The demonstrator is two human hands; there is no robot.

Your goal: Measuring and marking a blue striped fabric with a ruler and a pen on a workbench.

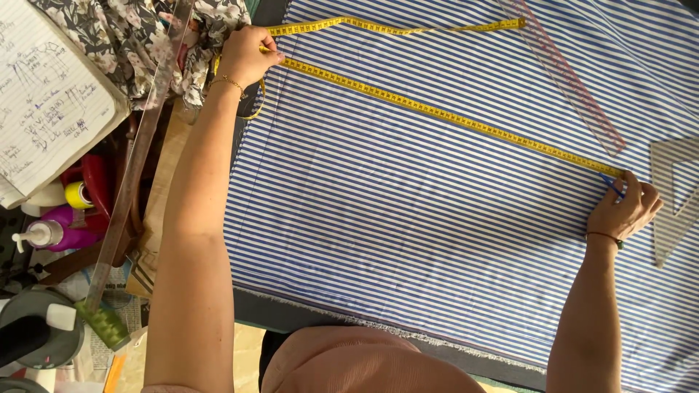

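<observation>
Left hand [247,54] pinches the yellow tape measure [437,113] at upper left; right hand [622,207] pins its far end, fingers closed on a blue marker [611,185]. The limp, light tape likely needs holding at both ends across the striped cloth [408,233].

notebook [44,102] top left | floral cloth [138,36] | pink spray bottle [54,233] | clear ruler [571,84]

The striped cloth [437,218] runs past the right edge; notebook [44,94] writing illegible.

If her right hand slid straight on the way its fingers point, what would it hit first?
Probably the clear set square: the right hand points up and outward over the striped fabric, with that triangle lying just beyond its fingertips.
</observation>
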